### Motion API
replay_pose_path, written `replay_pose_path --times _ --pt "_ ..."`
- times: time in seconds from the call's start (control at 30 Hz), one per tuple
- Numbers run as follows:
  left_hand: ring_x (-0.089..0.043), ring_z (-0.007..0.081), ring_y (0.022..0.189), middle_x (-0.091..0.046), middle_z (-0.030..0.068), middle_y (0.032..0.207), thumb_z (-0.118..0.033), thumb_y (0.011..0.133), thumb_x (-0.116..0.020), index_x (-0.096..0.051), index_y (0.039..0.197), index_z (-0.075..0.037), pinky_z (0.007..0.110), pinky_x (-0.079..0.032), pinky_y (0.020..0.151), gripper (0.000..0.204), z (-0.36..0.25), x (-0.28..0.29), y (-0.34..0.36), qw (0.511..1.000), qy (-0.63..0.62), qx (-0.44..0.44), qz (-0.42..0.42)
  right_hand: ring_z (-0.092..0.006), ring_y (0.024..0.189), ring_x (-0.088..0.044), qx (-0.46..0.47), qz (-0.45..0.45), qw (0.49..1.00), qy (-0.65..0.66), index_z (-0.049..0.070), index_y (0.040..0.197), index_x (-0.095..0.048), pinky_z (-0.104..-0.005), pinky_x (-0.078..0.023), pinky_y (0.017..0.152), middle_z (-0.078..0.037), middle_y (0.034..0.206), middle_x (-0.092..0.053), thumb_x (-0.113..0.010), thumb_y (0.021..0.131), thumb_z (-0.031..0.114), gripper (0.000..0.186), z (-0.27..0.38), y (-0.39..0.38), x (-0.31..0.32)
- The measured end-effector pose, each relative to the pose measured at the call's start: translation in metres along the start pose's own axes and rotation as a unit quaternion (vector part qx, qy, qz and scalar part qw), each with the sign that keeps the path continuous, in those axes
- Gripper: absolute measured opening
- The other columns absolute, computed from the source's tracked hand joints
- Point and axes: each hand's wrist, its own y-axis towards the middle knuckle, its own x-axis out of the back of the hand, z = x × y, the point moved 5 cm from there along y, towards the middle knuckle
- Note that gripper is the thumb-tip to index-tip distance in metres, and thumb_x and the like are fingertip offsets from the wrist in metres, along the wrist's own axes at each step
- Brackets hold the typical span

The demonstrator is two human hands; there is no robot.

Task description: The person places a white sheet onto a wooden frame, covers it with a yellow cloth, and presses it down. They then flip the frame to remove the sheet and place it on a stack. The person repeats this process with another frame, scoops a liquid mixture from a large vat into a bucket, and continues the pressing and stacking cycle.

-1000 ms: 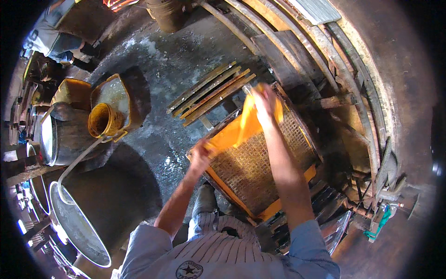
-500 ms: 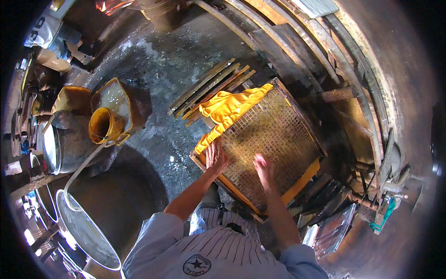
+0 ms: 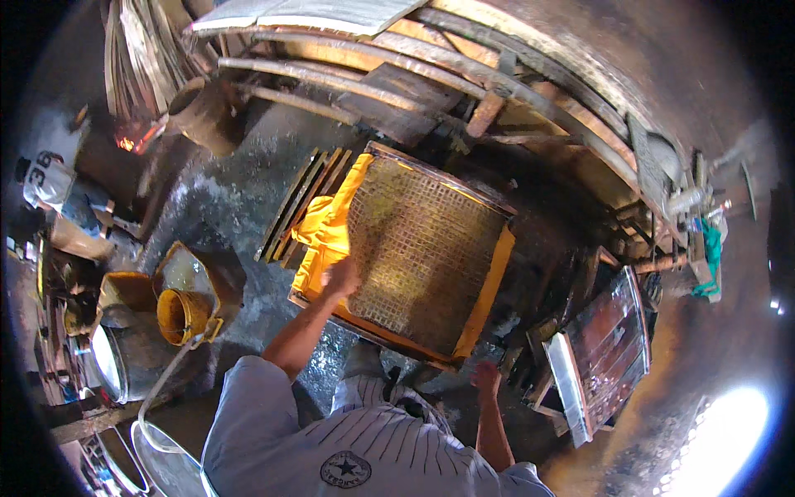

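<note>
A square frame (image 3: 507, 248) with a wooden rim holds a woven, grid-patterned mat (image 3: 422, 240), stained yellow-brown. Bright yellow cloth (image 3: 325, 225) lies bunched along the left side of the frame, and yellow strips show along its near and right edges. My left hand (image 3: 339, 277) is closed at the inner edge of the bunched cloth, over the mat's left side. Its fingertips are partly hidden. Off the frame's near right corner, my right hand (image 3: 487, 377) hangs with fingers curled and nothing visible in them.
Wooden slats (image 3: 298, 207) lie left of the frame. Further left stand a yellow bucket (image 3: 184, 316), larger tubs and a metal drum (image 3: 109, 364). A wooden rack (image 3: 464, 70) runs along the far side. At right leans a reddish-brown panel (image 3: 600, 348). Another person (image 3: 62, 190) is at far left.
The view has turned, with the frame now further left. My right hand has left the mat for outside the near right corner. My left hand has moved from the rim onto the cloth's inner edge.
</note>
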Motion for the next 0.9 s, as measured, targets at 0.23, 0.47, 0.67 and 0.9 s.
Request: replay_pose_path --times 0.23,0.47,0.67,0.9 --pt "-0.06 0.0323 0.063 -0.059 0.0214 0.067 -0.025 0.081 -0.064 -0.055 0.075 0.002 0.043 -0.044 0.058 0.029 -0.399 0.124 -0.132 0.885 -0.269 -0.378 -0.025 -0.0212 0.073 -0.062 -0.033 -0.021 0.989 0.14 0.01 0.112 -0.056 -0.035 -0.051 0.056 -0.006 0.099 -0.061 -0.053 0.088 0.032 0.032 -0.01 -0.009 0.03" --pt "-0.061 0.0156 0.093 -0.062 0.0102 0.106 -0.019 0.076 -0.074 -0.056 0.114 0.003 0.026 -0.046 0.084 0.048 -0.541 0.285 -0.306 0.782 -0.494 -0.375 0.055 -0.0201 0.067 -0.061 0.161 0.18 0.757 0.607 0.011 0.119 -0.051 -0.0314 -0.051 0.05 -0.008 0.109 -0.059 -0.057 0.086 0.037 0.042 0.134 -0.148 0.106" --pt "-0.061 0.0107 0.084 -0.067 0.0041 0.091 -0.018 0.085 -0.064 -0.065 0.103 -0.001 0.027 -0.048 0.079 0.024 -0.591 0.251 -0.298 0.768 -0.413 -0.475 0.117 -0.0243 0.086 -0.064 0.317 -0.2 0.802 0.466 0.003 0.121 -0.047 -0.0375 -0.058 0.064 -0.009 0.104 -0.06 -0.065 0.077 0.012 0.048 0.152 -0.268 0.348" --pt "-0.052 0.0088 0.059 -0.055 0.0005 0.062 -0.017 0.085 -0.06 -0.055 0.079 -0.003 0.028 -0.042 0.054 0.016 -0.559 -0.03 -0.153 0.775 -0.391 -0.496 0.03 -0.0156 0.063 -0.06 0.239 -0.354 0.83 0.359 0.005 0.106 -0.058 -0.0317 -0.048 0.046 -0.002 0.087 -0.061 -0.06 0.083 0.012 0.024 0.036 -0.243 0.458"
